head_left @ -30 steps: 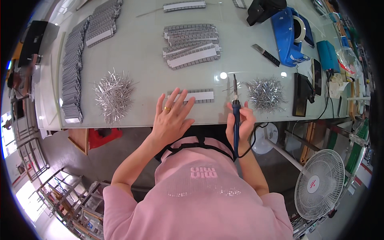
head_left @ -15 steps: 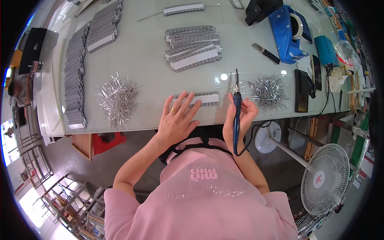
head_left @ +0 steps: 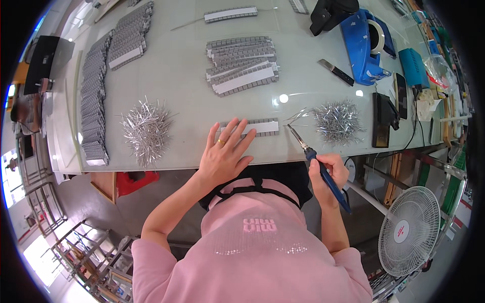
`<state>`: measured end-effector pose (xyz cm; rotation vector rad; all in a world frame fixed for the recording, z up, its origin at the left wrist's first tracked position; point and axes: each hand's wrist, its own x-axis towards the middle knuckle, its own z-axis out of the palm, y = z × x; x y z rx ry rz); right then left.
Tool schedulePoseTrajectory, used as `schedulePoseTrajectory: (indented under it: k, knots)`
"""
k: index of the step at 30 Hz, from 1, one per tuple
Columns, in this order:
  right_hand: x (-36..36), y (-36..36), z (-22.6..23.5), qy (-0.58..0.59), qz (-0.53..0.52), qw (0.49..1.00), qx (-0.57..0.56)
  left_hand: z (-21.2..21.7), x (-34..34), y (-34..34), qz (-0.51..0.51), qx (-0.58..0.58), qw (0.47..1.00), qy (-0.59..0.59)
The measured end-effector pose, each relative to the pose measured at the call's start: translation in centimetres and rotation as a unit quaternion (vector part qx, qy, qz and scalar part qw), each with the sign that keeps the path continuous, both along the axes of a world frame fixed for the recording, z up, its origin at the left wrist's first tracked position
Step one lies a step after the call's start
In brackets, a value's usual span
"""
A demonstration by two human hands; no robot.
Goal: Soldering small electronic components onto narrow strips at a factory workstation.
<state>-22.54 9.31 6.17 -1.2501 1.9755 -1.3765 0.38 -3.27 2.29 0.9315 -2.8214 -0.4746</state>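
Wire heaps (head_left: 146, 132) — 2 — flank the strip (head_left: 263, 127) the left hand (head_left: 221, 157) partly covers.

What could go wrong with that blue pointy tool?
If the soldering iron is hot, a slip of the right hand might burn the left hand, which lies on the strip. The tip, just past the strip's right end, could scorch it. The spiky wire pile nearby might prick fingers.

Near the centre, the left hand (head_left: 222, 157) covers part of the nine o'clock half of a gray segmented strip (head_left: 267, 127), while the view's edges crop a pink shirt (head_left: 252, 267) at six and a black object (head_left: 332, 15) at one.
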Motion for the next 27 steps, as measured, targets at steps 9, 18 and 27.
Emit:
schedulePoseTrajectory:
  k: [9, 18, 27]
  knots:
    - [-0.1, -0.5, -0.9, -0.031, -0.001, 0.999, 0.022, 0.2, -0.1, -0.1, -0.001, -0.005, 1.000, -0.003]
    - [-1.5, -1.0, -1.2, -0.200, -0.026, 0.978, 0.048, 0.4, -0.2, 0.0, 0.000, 0.003, 1.000, -0.016]
    - [-2.3, -1.0, -1.5, -0.242, -0.010, 0.969, 0.053, 0.4, -0.4, -0.1, -0.005, 0.012, 1.000, -0.021]
